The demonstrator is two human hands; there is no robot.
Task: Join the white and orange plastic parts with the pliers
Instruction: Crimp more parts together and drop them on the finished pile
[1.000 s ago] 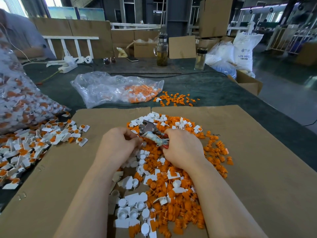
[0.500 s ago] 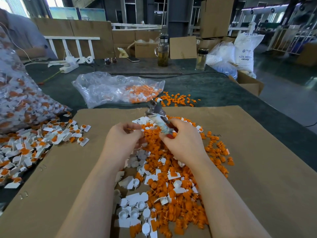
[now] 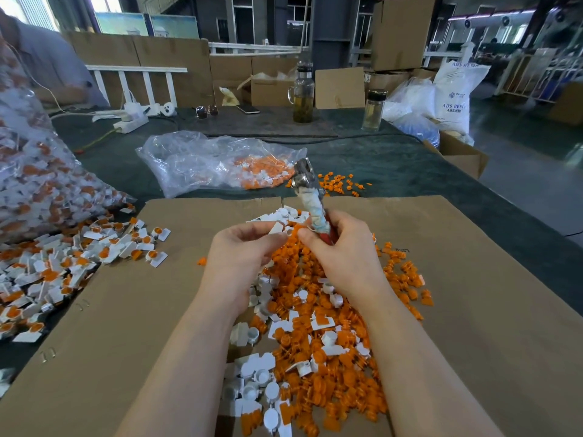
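A white part (image 3: 277, 229) is pinched in the fingers of the left hand (image 3: 243, 257), held above the loose pile (image 3: 315, 326) near the middle of the cardboard sheet (image 3: 473, 310). Whether an orange part is already seated in it cannot be told. The pliers (image 3: 307, 187) are gripped by the right hand (image 3: 339, 247), fingers curled round the wrapped handles, with the metal head pointing up and away, well clear of the white part; whether the head is parted cannot be made out. So this piece is judged not yet pressed: it must still be brought to the pliers and squeezed.

Much work is judged done: at the left, a spread of joined pieces (image 3: 79, 257) is seen, white with orange centres, and a full bag (image 3: 34, 184) lies beyond it. Much is also left, since many separate white and orange parts remain in the loose pile. Farther off, a half-empty bag (image 3: 214, 162) and a few stray orange parts (image 3: 340, 184) lie on the dark table (image 3: 394, 171).
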